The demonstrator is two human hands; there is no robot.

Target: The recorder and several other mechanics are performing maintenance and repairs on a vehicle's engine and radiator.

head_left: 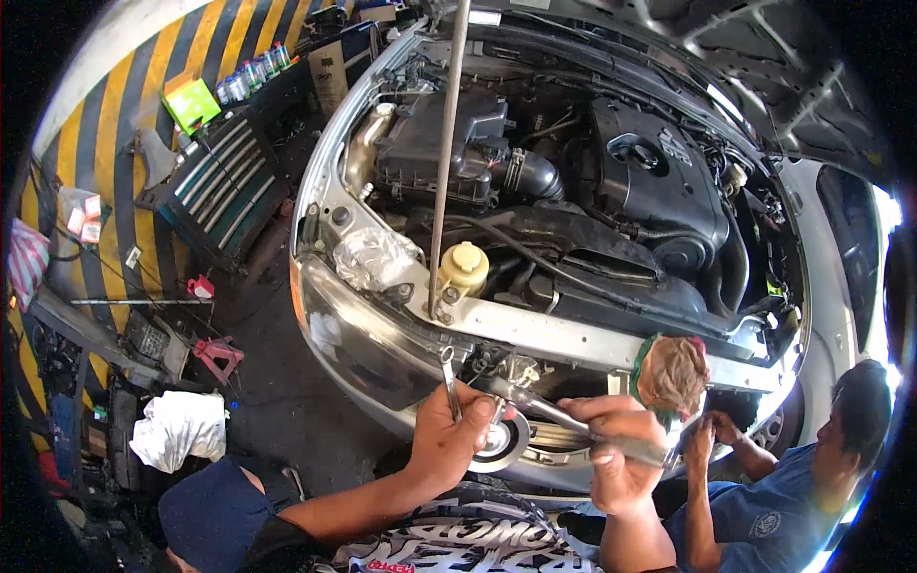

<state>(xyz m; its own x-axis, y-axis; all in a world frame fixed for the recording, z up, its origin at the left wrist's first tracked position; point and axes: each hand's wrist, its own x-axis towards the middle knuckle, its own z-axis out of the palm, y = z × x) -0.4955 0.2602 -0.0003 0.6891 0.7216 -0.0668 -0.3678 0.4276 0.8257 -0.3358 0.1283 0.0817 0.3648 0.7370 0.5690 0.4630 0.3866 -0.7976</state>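
My left hand (451, 435) is closed in front of the car's headlight (377, 334), gripping a combination wrench (450, 382) whose ring end points up. A small shiny metal piece, perhaps a socket (498, 409), shows at its fingertips. To the right, my right hand (619, 449) is wrapped round the handle of a long metal tool that looks like a ratchet (540, 406). Its head end reaches toward my left hand, and motion blurs it somewhat. Both hands are over the front of the car, just before the pale front crossmember (535, 325).
A prop rod (447, 162) holds the hood (745, 57) up over the engine (654, 172). A crumpled brown cloth (673, 374) lies on the crossmember. One co-worker (793, 487) works close at right; a person in a dark cap (215, 506) is lower left. A red jack stand (220, 358) stands left.
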